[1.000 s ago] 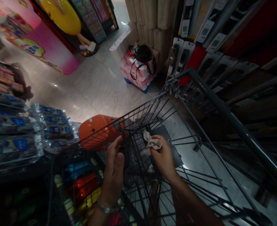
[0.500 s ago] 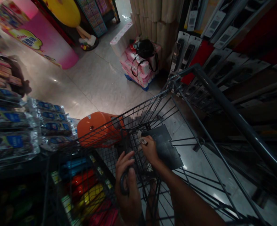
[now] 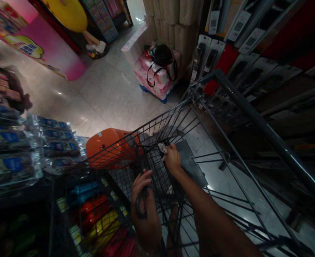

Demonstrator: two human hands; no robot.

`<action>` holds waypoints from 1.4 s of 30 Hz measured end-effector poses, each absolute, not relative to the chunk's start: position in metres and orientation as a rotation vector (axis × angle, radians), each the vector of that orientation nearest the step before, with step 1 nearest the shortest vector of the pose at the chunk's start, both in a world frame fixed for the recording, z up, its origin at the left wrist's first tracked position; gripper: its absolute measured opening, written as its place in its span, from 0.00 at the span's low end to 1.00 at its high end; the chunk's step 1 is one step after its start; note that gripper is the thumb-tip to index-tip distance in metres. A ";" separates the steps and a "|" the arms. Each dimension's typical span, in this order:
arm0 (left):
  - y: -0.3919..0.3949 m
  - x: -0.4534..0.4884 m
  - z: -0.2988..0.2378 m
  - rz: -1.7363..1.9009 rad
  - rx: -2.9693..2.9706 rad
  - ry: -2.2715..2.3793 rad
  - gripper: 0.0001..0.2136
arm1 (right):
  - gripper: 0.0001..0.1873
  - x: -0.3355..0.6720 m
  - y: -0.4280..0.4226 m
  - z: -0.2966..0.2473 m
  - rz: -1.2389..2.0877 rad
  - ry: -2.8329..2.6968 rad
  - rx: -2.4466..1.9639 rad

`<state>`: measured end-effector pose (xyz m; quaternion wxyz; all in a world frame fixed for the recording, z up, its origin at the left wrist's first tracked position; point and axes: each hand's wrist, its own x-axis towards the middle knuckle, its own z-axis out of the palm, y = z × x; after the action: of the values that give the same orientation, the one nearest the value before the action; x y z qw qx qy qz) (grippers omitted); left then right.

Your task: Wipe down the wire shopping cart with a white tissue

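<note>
A dark wire shopping cart (image 3: 160, 123) fills the middle of the view, its frame at a slant. My right hand (image 3: 173, 159) is closed on a crumpled whitish wipe (image 3: 162, 147), pressed against the dark wire rack inside the cart, beside a flat grey panel (image 3: 191, 162). Lower and to the left, my left hand (image 3: 146, 214) is curled loosely about a curved dark handle (image 3: 138, 206), which runs between the thumb and the fingers. Part of that handle is hidden by the hand.
An orange plastic case (image 3: 106, 142) stands beyond the cart. Packaged goods (image 3: 58, 146) and colourful items (image 3: 95, 214) lie at the left. Pink packs (image 3: 157, 80) with a black bag (image 3: 161, 55) on top sit ahead. Shelves with hanging packages (image 3: 211, 59) line the right.
My right hand has moved slightly up and right along the rack with the wipe. My left hand stays on the curved handle. The view has shifted a little.
</note>
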<state>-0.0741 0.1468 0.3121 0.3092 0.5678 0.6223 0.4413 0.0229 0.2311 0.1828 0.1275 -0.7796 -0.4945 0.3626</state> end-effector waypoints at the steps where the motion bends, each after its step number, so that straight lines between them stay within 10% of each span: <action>1: 0.147 -0.074 0.311 1.196 1.519 1.634 0.08 | 0.16 0.021 0.231 0.183 1.078 -1.440 -2.248; 25: 0.153 -0.076 0.308 1.210 1.649 1.629 0.06 | 0.06 0.001 0.167 0.252 1.250 -0.911 -1.366; 42: 0.156 -0.073 0.310 1.201 1.590 1.650 0.05 | 0.13 0.031 0.189 0.190 1.168 -1.721 -1.963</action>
<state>-0.0727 0.1558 0.3099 0.2737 0.5911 0.6134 0.4467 0.0312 0.1891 0.1898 0.1406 -0.6795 -0.5957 0.4044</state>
